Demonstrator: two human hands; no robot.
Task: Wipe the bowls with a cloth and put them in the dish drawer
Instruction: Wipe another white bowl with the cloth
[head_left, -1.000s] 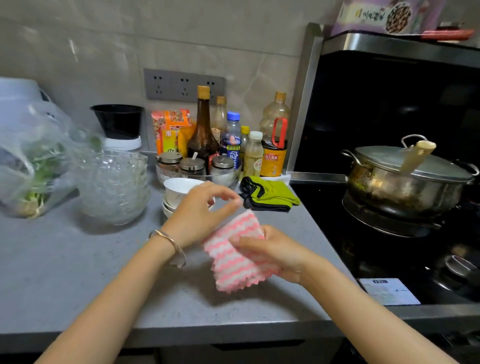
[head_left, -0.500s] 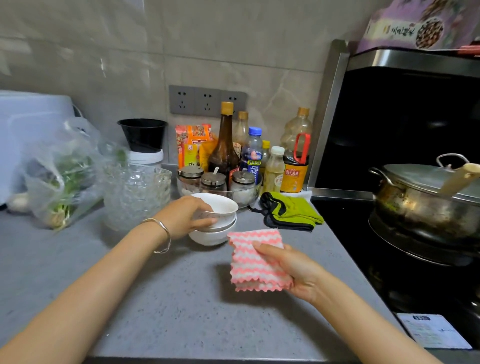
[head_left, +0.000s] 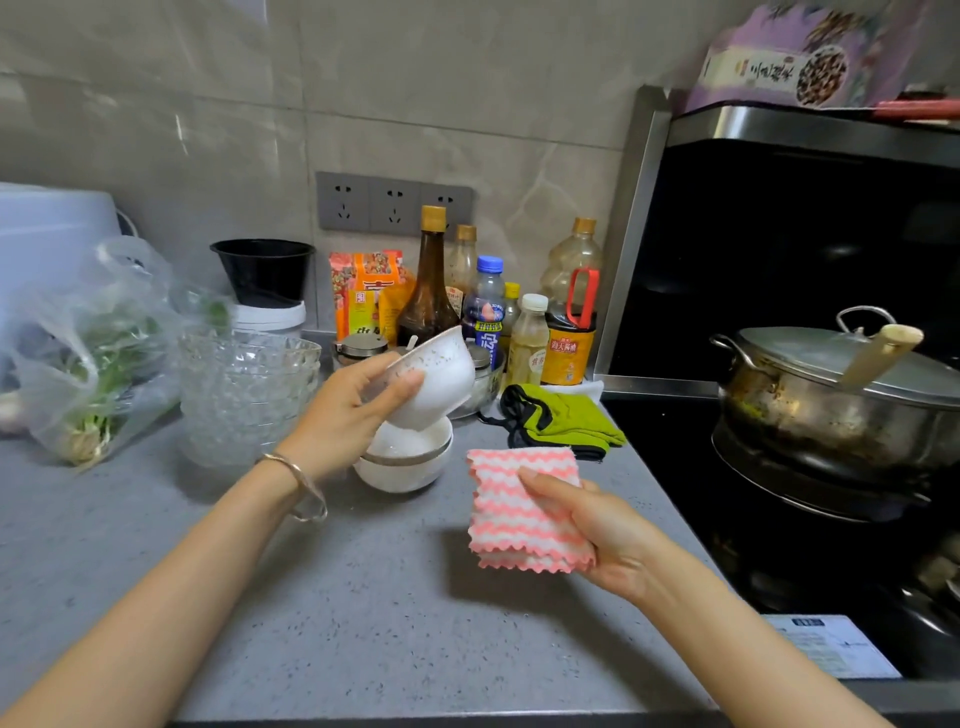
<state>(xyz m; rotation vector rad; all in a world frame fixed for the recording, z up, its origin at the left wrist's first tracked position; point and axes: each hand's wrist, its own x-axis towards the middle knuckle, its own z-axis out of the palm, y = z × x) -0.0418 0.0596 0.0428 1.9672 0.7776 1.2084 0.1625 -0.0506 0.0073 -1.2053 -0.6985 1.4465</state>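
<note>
My left hand grips a small white bowl by its rim and holds it tilted just above a stack of white bowls on the grey counter. To the right, my right hand holds a folded pink-and-white wavy-striped cloth above the counter, thumb on top. Bowl and cloth are apart. No dish drawer is in view.
A stack of clear glass bowls stands left of the white bowls, a bag of greens beyond it. Sauce bottles and jars line the wall. A green cloth lies by the stove, where a lidded pot sits.
My left hand let go of the cloth, took the top white bowl from the stack and lifted it, tilting it. My right hand kept the cloth, now folded and held up.
</note>
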